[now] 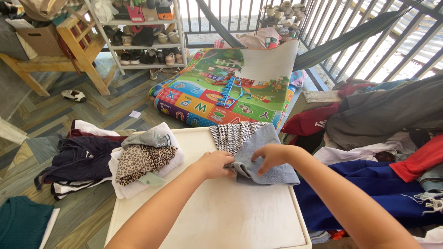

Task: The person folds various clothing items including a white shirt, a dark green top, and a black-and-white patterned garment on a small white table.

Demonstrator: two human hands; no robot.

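My left hand point(214, 164) pinches the grey cloth point(265, 154)'s nine-o'clock edge; my right hand point(272, 157) presses flat, fingers spread, on top.

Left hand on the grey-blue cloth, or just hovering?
Touching. The head view shows the left hand with its fingers curled onto the folded edge of the grey-blue cloth on the white table, no gap; the right hand presses on it too.
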